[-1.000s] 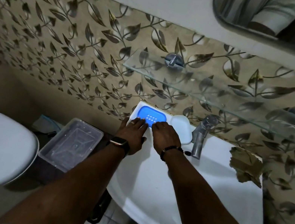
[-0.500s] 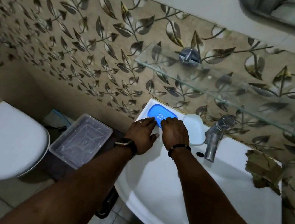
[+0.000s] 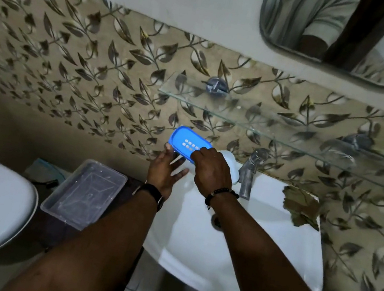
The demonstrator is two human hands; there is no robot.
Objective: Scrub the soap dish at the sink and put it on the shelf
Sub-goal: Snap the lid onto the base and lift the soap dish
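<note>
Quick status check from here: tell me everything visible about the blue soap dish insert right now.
The blue soap dish insert is an oblong, round-cornered tray that looks like plastic, with two short rows of pale drain slots at its middle. It is tilted, raised off the sink's back left corner, in front of the leaf-patterned wall. The right hand grips its near right edge; the left hand, fingers spread, touches its lower left edge.

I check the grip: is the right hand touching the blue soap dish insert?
Touching. The head view shows the right hand pinching the blue soap dish insert at its near edge.
</note>
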